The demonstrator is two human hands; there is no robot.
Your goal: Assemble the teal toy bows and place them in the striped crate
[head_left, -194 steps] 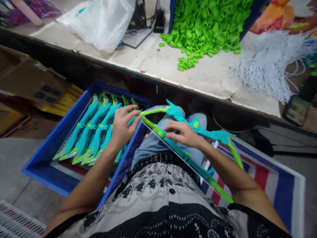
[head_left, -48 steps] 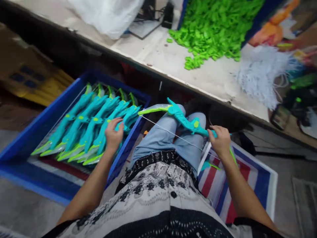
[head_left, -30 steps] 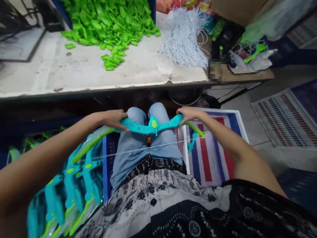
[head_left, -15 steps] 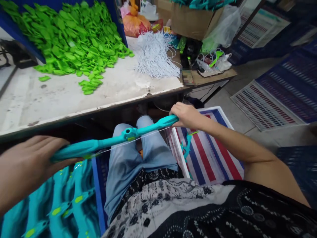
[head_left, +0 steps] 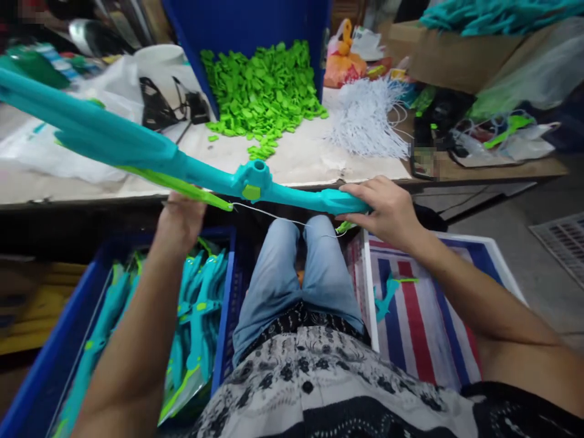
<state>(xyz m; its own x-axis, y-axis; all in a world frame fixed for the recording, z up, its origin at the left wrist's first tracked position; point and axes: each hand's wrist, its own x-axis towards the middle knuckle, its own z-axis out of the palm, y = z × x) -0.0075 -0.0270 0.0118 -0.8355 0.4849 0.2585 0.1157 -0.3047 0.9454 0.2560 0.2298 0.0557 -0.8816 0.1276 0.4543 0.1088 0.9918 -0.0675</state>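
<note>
Above the knees (head_left: 283, 238), right fingers (head_left: 365, 193) grip a bow (head_left: 205, 174).

the bow (head_left: 205, 174) is turquoise-and-lime, its string (head_left: 276, 216) white, the sheet (head_left: 417, 328) striped.

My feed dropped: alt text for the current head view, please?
Right hand grips one end of a turquoise bow, its white string slack; the left hand is at its green limb. A blue crate of similar bows sits lower left; green pieces lie beyond.
</note>
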